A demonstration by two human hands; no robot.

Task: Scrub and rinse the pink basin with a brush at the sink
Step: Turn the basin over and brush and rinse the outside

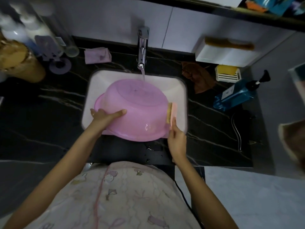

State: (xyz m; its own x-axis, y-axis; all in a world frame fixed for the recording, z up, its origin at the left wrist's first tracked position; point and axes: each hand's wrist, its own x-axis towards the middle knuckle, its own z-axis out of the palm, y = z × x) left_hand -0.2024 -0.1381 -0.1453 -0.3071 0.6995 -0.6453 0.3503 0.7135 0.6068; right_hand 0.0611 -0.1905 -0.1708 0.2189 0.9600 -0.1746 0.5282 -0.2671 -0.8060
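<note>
Pale printed clothing (125, 195) is filling the bottom of my view, and both bare arms are reaching forward from it. I am seeing the basin (137, 109) lying upside down and tilted over the sink (179, 90), with its near rim hanging over the counter (49, 116) edge. Water (143, 74) is running from the tap (142, 47) onto its base. The left hand (105, 115) is gripping the left rim, thumb lying along the wall. The right hand (177, 139) is gripping the brush (171, 113), and its bristles are touching the right wall.
</note>
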